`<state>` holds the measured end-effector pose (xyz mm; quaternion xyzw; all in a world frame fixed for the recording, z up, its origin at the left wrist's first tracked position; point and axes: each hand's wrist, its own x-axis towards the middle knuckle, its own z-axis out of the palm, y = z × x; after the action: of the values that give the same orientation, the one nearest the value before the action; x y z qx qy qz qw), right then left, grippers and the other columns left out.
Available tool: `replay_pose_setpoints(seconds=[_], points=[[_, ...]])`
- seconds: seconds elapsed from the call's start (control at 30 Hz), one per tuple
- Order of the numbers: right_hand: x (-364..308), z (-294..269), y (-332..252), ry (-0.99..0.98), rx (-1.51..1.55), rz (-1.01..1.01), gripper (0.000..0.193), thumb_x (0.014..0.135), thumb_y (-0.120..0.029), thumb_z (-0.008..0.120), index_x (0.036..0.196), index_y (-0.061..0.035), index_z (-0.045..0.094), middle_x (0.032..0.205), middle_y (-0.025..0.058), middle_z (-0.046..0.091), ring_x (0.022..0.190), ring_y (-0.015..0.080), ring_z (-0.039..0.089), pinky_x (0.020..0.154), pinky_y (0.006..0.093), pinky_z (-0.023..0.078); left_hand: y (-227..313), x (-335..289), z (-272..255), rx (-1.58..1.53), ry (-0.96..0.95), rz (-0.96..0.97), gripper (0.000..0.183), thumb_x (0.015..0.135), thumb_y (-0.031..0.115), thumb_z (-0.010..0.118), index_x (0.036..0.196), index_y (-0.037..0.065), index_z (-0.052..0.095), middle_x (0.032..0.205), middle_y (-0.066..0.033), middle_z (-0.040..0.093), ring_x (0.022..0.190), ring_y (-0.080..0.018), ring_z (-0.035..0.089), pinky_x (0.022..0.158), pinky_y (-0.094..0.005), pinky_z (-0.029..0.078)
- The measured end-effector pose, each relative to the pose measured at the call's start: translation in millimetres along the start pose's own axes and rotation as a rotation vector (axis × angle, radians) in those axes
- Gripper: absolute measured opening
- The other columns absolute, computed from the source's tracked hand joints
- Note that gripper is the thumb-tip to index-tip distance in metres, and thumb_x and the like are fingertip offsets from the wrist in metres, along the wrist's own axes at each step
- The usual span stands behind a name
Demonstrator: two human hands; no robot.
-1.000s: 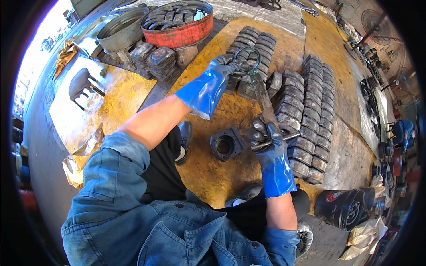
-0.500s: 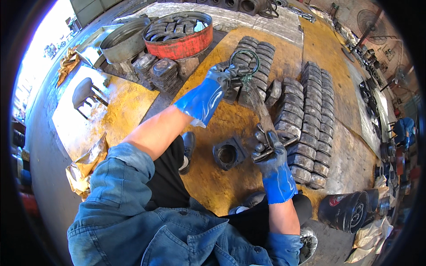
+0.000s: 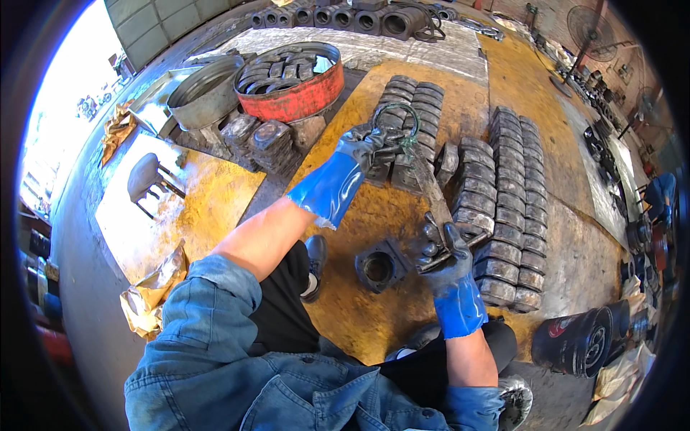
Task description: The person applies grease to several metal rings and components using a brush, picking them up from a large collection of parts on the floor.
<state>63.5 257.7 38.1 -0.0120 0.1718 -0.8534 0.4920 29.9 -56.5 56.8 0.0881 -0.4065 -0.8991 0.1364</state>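
Observation:
My left hand (image 3: 359, 146), in a blue glove with a blackened palm, is closed on a thin greenish metal ring (image 3: 397, 105) held out ahead of me. From just below the ring a long flat metal tool (image 3: 431, 189) slants down toward my right hand (image 3: 450, 260). That hand, gloved alike, grips the tool's near end, where a dark crossbar handle (image 3: 476, 242) sticks out. The tool's far tip meets the ring's lower side; whether they touch I cannot tell. Below, on the floor, lies a dark square block (image 3: 396, 266) with a round hole.
Rows of dark metal blocks (image 3: 510, 194) stand ahead and right. A red drum ring (image 3: 305, 93) full of metal parts sits far left beside a grey metal ring (image 3: 198, 104). A small stool (image 3: 144, 177) stands left, a black bucket (image 3: 571, 343) near right.
The view has tilted, so the floor and both hands appear slightly lower and farther right. Both hands keep their hold on the ring and the tool.

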Motion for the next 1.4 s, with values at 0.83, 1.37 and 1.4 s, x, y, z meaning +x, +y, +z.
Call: replay_pose_setpoints(seconds=[0.83,1.37,1.4], points=[[-7.9,13.2,-10.8,0.175,-0.275,-0.168,0.036,0.095,-0.027,0.060,0.118,0.0005,0.062,0.085,0.0144,0.072,0.059,0.0198,0.067,0.051,0.0294,0.058,-5.4,-18.2,3.5,0.388,0.006,-0.076,0.020,0.094,0.011,0.062,0.108,-0.003,0.064,0.101,-0.0171,0.070,0.084,-0.0273,0.071,0.071,-0.0413,0.063],[3.2,-4.7,-3.7,0.093,-0.076,-0.131,0.044,0.097,-0.035,0.056,0.127,-0.0030,0.054,0.092,0.0068,0.068,0.066,0.0200,0.065,0.054,0.0350,0.054,13.0,-21.2,19.8,-0.032,0.135,-0.055,0.023,0.090,0.011,0.068,0.112,0.004,0.064,0.098,-0.0118,0.070,0.079,-0.0241,0.070,0.061,-0.0417,0.062],[4.5,-5.9,-2.6,0.076,-0.058,-0.120,0.044,0.096,-0.035,0.057,0.126,-0.0031,0.054,0.092,0.0064,0.068,0.067,0.0204,0.065,0.054,0.0352,0.054,11.2,-21.3,19.4,-0.013,0.161,-0.048,0.023,0.091,0.011,0.068,0.112,0.004,0.064,0.098,-0.0121,0.070,0.079,-0.0242,0.070,0.061,-0.0416,0.062]])
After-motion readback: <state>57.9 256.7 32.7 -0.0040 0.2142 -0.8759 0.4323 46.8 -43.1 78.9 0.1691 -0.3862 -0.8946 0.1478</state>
